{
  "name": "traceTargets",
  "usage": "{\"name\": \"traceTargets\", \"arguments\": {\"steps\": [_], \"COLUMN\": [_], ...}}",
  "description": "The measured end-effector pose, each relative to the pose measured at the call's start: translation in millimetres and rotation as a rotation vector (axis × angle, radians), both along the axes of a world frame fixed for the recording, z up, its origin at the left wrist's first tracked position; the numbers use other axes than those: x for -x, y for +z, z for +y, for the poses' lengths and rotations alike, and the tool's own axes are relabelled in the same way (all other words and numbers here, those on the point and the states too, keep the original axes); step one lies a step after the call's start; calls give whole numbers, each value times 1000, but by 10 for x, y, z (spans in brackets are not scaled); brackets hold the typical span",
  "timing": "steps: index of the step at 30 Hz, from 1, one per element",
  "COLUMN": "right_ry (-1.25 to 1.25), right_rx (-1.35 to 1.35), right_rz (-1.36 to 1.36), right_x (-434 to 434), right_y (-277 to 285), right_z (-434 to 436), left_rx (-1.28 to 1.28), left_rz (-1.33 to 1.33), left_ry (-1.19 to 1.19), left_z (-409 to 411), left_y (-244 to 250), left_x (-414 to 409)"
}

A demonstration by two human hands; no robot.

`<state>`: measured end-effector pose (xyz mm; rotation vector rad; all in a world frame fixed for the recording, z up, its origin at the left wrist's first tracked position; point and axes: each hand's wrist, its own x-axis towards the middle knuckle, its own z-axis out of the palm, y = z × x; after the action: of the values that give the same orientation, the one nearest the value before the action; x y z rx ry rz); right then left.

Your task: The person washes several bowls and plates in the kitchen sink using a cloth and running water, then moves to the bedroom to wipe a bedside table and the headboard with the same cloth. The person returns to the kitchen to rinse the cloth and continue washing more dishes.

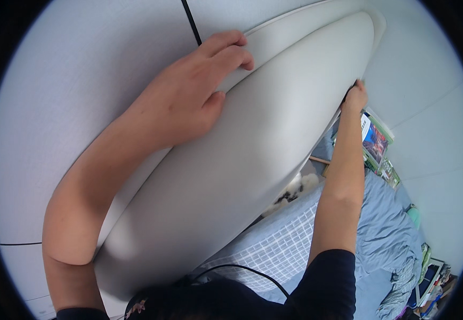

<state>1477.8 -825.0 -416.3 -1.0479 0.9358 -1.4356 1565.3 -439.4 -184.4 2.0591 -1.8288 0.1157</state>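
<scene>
A long, smooth white casing (231, 160), which looks like an air conditioner's indoor unit, stretches diagonally before me. A seam runs along its length, with a narrower white strip (295, 38) on the upper-left side. My left hand (199, 88) lies across this seam, fingers bent and apart, fingertips on or just over the strip; nothing shows in its grasp. Farther off, my right hand (357, 98) is at the casing's right-hand edge with its fingers curled. Something dark shows beside those fingers, and whether it is a held object or a gap cannot be told.
A pale wall (427, 132) rises on the right. Below are blue-grey bedding (387, 224), a white-checked cloth (279, 244), a fluffy black-and-white item (291, 194) and books (375, 140). A black cable (251, 267) arcs near my chest. Assorted items (431, 284) are piled at lower right.
</scene>
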Motion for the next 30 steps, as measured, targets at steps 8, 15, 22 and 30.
{"name": "traceTargets", "arguments": {"steps": [8,15,22,30], "right_ry": [58,330,321,192], "right_rx": [569,-245,-423,-492], "right_rz": [193,-117,-214,-174], "right_x": [-218,285,823,986], "right_y": [866,-1007,-2444,-3064], "right_z": [-324,-94,2110,644], "left_rx": [-20,-47,-166,-231], "left_rz": [1,-60,-105,-141], "left_ry": [-2,-96,-48,75], "left_z": [-31,17,-21,-165], "left_y": [23,-8,136,214], "left_x": [24,-76,218,451]}}
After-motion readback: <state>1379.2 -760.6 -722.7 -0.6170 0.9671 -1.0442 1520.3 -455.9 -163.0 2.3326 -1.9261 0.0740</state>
